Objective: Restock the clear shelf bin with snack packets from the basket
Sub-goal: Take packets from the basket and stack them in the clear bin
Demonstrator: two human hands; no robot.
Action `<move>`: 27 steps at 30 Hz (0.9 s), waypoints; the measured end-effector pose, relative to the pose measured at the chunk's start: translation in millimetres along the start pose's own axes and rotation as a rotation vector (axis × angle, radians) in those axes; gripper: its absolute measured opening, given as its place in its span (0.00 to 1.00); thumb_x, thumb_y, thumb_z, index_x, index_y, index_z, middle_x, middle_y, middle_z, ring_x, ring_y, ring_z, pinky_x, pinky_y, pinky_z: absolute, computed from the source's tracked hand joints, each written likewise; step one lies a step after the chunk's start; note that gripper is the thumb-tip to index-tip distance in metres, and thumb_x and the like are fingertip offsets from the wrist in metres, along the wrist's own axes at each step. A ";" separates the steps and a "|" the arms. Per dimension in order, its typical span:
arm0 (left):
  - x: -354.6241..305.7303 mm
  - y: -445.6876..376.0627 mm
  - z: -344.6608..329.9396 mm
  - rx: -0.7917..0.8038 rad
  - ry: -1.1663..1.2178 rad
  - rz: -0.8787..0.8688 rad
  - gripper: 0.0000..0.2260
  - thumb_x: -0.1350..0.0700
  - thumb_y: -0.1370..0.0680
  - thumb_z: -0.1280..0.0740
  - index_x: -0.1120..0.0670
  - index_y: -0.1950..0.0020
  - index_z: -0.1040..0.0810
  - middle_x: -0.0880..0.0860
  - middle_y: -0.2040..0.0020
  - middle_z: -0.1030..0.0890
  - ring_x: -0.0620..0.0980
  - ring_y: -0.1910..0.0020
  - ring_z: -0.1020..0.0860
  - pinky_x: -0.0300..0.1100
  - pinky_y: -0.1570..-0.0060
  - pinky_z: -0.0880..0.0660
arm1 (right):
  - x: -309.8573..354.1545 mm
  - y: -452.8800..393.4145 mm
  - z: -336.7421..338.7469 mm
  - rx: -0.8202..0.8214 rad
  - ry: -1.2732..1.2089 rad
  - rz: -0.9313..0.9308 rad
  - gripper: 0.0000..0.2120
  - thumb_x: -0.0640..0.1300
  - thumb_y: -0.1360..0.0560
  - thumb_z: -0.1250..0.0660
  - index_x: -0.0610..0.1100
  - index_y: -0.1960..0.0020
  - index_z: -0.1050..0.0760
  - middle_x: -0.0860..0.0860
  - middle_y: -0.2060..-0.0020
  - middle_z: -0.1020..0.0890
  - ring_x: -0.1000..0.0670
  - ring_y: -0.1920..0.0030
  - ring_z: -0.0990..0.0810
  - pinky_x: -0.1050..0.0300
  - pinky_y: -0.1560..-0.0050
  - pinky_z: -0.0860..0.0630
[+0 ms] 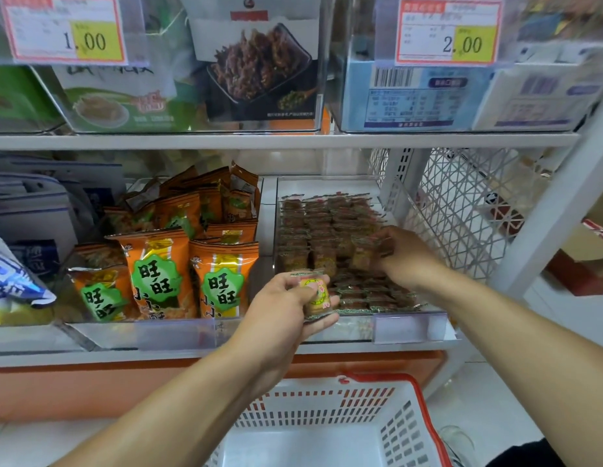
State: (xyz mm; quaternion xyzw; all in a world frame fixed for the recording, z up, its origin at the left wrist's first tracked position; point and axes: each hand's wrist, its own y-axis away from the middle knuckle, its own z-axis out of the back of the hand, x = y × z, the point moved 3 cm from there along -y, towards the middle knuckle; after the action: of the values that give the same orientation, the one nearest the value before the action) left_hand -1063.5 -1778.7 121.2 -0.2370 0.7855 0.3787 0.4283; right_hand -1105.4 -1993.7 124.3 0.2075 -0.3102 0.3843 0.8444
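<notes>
A clear shelf bin (pixel 408 328) on the lower shelf holds several rows of small brown snack packets (pixel 322 227). My left hand (pixel 286 308) is at the bin's front left corner, closed around a small packet (pixel 315 293) with a yellow and pink label. My right hand (pixel 406 256) reaches into the bin's right side and pinches a packet (pixel 364 252) standing among the others. Below, a white basket (pixel 371 419) with a red rim sits on the floor; the part of its inside that shows looks bare.
Orange snack bags (pixel 158 274) fill the neighbouring bin to the left. Blue and white bags (pixel 14 281) lie at far left. A shelf board (pixel 293 141) with more bins and price tags runs above. A white mesh side panel (pixel 461 203) closes the right.
</notes>
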 end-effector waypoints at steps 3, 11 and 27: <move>-0.5 -2.7 -2.4 0.000 0.020 0.007 0.08 0.65 0.15 0.41 0.61 0.39 0.25 0.57 0.41 0.15 0.57 0.46 0.14 0.51 0.48 0.16 | -2.3 -16.9 -13.0 -0.037 0.009 0.019 0.20 0.40 0.26 0.25 0.50 0.38 0.25 0.51 0.42 0.18 0.48 0.45 0.21 0.58 0.51 0.26; -1.8 -4.5 6.8 -0.013 0.038 0.046 0.10 0.63 0.14 0.41 0.59 0.36 0.24 0.60 0.44 0.15 0.57 0.49 0.13 0.50 0.53 0.15 | 2.8 -20.1 -23.4 -0.091 0.090 0.067 0.24 0.36 0.26 0.28 0.52 0.35 0.29 0.51 0.36 0.21 0.48 0.40 0.22 0.59 0.49 0.29; 3.5 -8.2 -11.0 0.090 -0.081 -0.086 0.11 0.58 0.14 0.40 0.53 0.37 0.20 0.56 0.43 0.14 0.56 0.39 0.17 0.51 0.35 0.23 | 38.3 63.9 -17.3 0.381 -0.597 0.095 0.16 0.34 0.28 0.24 0.40 0.44 0.26 0.43 0.60 0.19 0.49 0.61 0.20 0.60 0.62 0.20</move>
State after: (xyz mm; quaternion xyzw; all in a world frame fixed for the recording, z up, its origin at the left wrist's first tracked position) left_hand -1065.1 -1792.5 118.8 -0.2356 0.7729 0.3333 0.4859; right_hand -1129.1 -1924.1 145.1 0.4500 -0.4752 0.3964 0.6439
